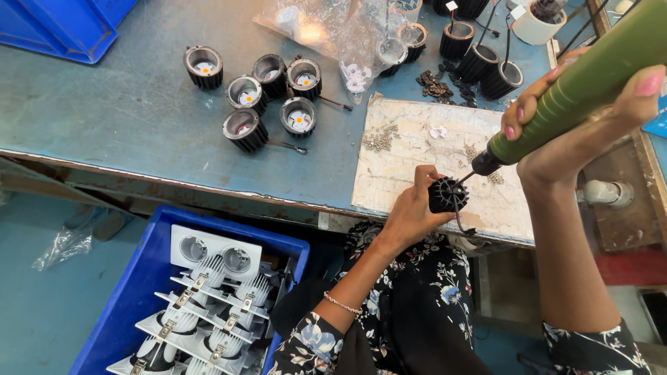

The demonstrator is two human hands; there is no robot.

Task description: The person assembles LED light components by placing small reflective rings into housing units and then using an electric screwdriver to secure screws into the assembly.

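Green electric screwdriver: my right hand grips it, long axis slanting, tip down-left into black finned housing, clasped by my left hand.

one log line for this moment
left hand: grips black finned lamp housing | right hand: holds green electric screwdriver, bit on housing | over white board

clear plastic bags | bench top, far side | crumpled, holding small white parts
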